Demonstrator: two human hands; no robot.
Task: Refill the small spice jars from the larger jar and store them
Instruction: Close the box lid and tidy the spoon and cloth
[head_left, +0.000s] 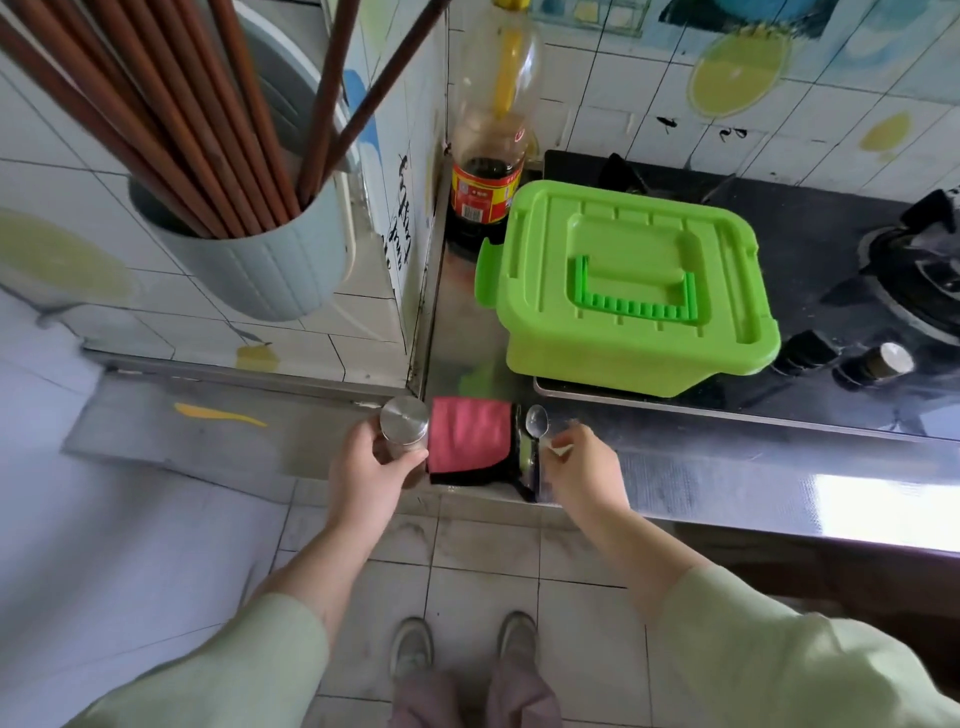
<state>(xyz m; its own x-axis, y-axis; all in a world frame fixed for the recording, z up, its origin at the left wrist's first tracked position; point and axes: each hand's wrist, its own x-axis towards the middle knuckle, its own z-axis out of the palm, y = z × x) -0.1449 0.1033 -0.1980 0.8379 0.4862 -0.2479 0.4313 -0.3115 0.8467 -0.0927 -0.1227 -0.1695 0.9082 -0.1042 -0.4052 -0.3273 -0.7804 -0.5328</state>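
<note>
My left hand grips a small glass spice jar with a shiny metal lid, held at the front edge of the steel counter. A metal spoon lies on the counter just right of a pink cloth. My right hand pinches the spoon's handle, fingers curled round it. A lime-green plastic box with a closed lid and a flat handle sits behind, partly on the stove.
A tall bottle with dark liquid and a red label stands in the corner. A pale holder full of brown chopsticks hangs on the tiled wall at left. The black gas stove with knobs and a burner fills the right.
</note>
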